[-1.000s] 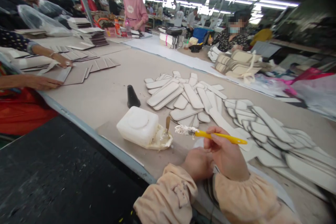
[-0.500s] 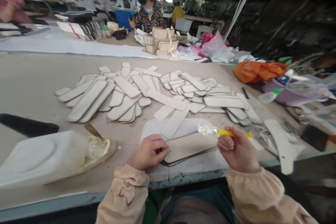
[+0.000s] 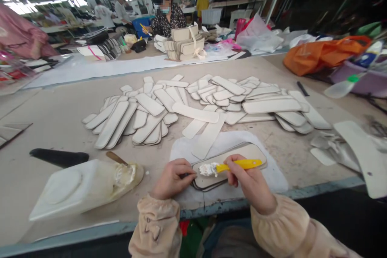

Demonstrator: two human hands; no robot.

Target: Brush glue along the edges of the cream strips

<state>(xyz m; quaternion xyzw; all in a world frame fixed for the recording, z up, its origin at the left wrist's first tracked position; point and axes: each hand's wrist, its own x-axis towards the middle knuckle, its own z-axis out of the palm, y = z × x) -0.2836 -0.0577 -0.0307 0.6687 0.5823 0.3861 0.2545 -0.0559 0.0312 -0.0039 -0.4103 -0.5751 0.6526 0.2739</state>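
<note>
My right hand [image 3: 246,179] is closed around the yellow handle of a brush [image 3: 238,165]. Its bristle end, thick with white paste, is over the left part of the top beige panel [image 3: 254,152]. That panel is long with rounded corners and tops a small stack on a white sheet [image 3: 276,179]. At the stack's left end is my left hand [image 3: 175,177], fingers curled, thumb and forefinger pinching the edge of the panel. Further left, a white plastic jug [image 3: 69,183] lies on its side, with white paste and a brown-handled tool [image 3: 116,157] at its cut opening.
Loose pale panels [image 3: 148,105] are heaped across the table's middle. A dark-handled object [image 3: 59,156] lies behind the jug. To the right are an orange bag [image 3: 320,54] and a curved white piece [image 3: 359,157] near the table edge. A masked co-worker [image 3: 169,18] sits opposite.
My right hand has brought the brush left and down onto the top panel. My left hand stays at the stack's left end. The camera view has shifted.
</note>
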